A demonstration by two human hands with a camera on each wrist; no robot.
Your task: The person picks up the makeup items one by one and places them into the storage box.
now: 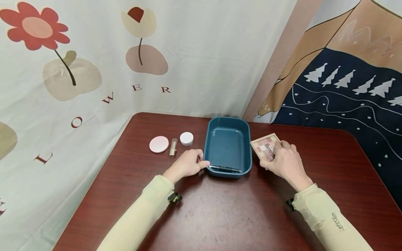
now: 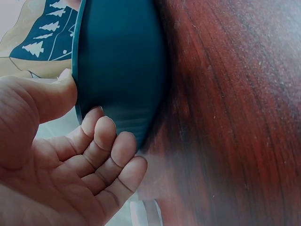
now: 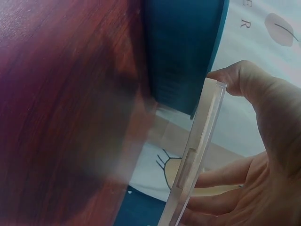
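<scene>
A dark blue rectangular bin [image 1: 227, 120] sits on the table, with a slim black pen-like stick [image 1: 224, 169] lying along its near end. My left hand [image 1: 190, 163] holds the bin's near left rim, thumb on the edge and fingers curled by the outer wall [image 2: 122, 61]. Just right of the bin, my right hand [image 1: 287, 162] grips an eyeshadow palette [image 1: 263, 144] between thumb and fingers. The palette is tilted, its colour squares facing up. In the right wrist view the palette's pale side edge [image 3: 195, 146] shows, held off the table.
Left of the bin lie a round pink compact [image 1: 158, 144], a small narrow case with a clear window [image 1: 173, 147] and a white round jar [image 1: 186, 138]. The dark red wooden table [image 1: 238, 216] meets printed curtains [image 1: 201, 62] at its back edge.
</scene>
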